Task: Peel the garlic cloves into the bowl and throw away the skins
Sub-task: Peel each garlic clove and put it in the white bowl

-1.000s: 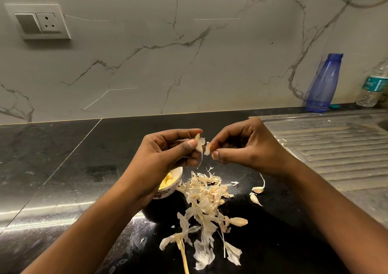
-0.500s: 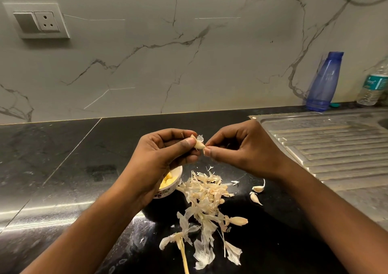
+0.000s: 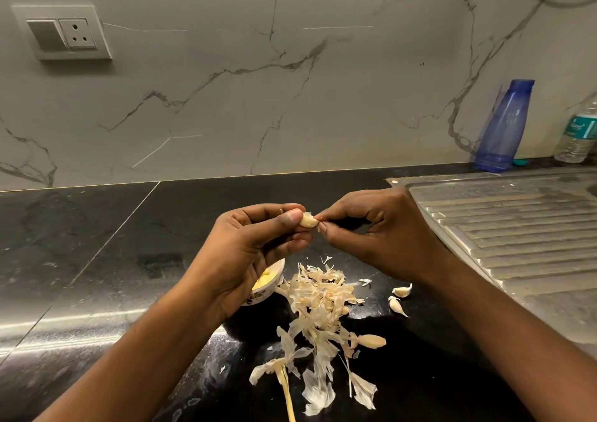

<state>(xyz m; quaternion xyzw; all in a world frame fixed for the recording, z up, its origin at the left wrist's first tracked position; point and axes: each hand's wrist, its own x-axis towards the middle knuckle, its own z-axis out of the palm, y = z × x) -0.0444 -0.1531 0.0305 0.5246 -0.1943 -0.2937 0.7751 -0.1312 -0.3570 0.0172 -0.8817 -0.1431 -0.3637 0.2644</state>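
My left hand pinches a pale garlic clove between thumb and fingers, above the counter. My right hand meets it from the right, its thumb and forefinger pinching the clove's tip. Below my left hand a small white bowl with yellowish peeled cloves shows only partly. A heap of papery garlic skins lies on the black counter beside the bowl. Two unpeeled cloves lie to the right of the heap, and another clove lies at its lower right.
A steel sink drainboard fills the right side. A blue plastic bottle and a clear water bottle stand against the marble wall. A switch and socket plate is on the wall at upper left.
The loose flap of skin that stood up between my hands a second ago is gone from the clove. My right fingertips have closed in on the clove's tip.
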